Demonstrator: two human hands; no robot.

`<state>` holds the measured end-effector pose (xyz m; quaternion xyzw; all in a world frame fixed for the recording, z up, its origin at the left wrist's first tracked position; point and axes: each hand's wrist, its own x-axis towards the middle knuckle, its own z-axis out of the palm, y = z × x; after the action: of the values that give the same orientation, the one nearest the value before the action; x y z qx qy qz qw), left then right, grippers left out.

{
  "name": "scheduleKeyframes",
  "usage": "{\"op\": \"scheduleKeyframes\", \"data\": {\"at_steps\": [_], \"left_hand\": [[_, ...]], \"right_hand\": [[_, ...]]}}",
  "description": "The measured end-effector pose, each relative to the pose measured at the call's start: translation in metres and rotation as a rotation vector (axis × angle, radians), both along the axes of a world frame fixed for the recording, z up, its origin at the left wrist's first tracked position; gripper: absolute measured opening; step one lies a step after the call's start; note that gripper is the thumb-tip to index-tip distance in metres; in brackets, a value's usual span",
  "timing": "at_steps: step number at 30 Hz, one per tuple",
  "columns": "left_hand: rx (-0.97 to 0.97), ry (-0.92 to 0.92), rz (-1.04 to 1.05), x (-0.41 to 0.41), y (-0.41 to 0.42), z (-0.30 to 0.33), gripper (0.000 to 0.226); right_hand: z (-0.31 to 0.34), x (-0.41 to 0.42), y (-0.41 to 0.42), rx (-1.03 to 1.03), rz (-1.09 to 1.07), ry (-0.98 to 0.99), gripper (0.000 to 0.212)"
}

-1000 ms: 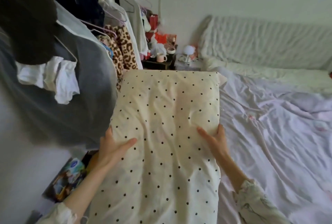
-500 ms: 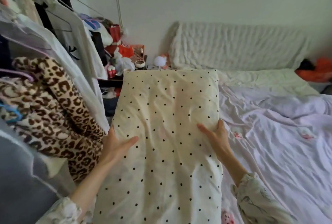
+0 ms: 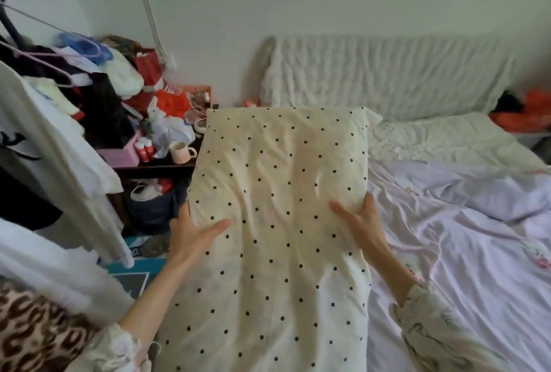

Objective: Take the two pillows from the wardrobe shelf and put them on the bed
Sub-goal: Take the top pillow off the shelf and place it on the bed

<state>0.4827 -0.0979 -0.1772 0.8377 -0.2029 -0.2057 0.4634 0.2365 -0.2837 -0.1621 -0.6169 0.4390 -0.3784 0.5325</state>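
A cream pillow with black dots (image 3: 274, 222) is held lengthwise in front of me, above the bed's left edge. My left hand (image 3: 190, 234) grips its left side, thumb on top. My right hand (image 3: 362, 224) grips its right side the same way. The bed (image 3: 465, 246) with a crumpled pale lilac sheet spreads to the right. A whitish pillow (image 3: 441, 140) lies at the head of the bed against the white ribbed headboard (image 3: 387, 76). No wardrobe shelf is in view.
Hanging clothes (image 3: 53, 139) crowd the left, with a leopard-print garment (image 3: 32, 333) at the bottom left. A cluttered dark bedside table (image 3: 155, 167) carries a mug (image 3: 182, 152), bottles and bags. An orange object (image 3: 527, 113) sits beyond the bed's far right corner.
My view has swung right and moved toward the head of the bed; the hanging clothes slid off to the left. Both hands keep the same grip on the dotted pillow.
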Motion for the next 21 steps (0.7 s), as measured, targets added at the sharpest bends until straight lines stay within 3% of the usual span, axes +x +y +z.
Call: {"op": "scheduleKeyframes", "data": {"at_steps": [3, 7, 14, 21], "left_hand": [[-0.035, 0.011, -0.035, 0.053, -0.057, -0.010, 0.099], [-0.042, 0.029, -0.097, 0.126, -0.136, -0.006, 0.101], [0.008, -0.043, -0.187, 0.225, -0.273, 0.028, 0.109], [-0.072, -0.069, -0.261, 0.277, -0.410, 0.030, 0.094]], "right_hand": [[-0.005, 0.045, -0.050, 0.001, -0.035, 0.019, 0.055], [-0.003, 0.109, -0.114, 0.009, -0.072, 0.008, 0.051], [0.005, 0.189, -0.225, 0.106, -0.173, -0.034, 0.065], [0.010, 0.233, -0.343, 0.158, -0.254, -0.092, 0.059]]}}
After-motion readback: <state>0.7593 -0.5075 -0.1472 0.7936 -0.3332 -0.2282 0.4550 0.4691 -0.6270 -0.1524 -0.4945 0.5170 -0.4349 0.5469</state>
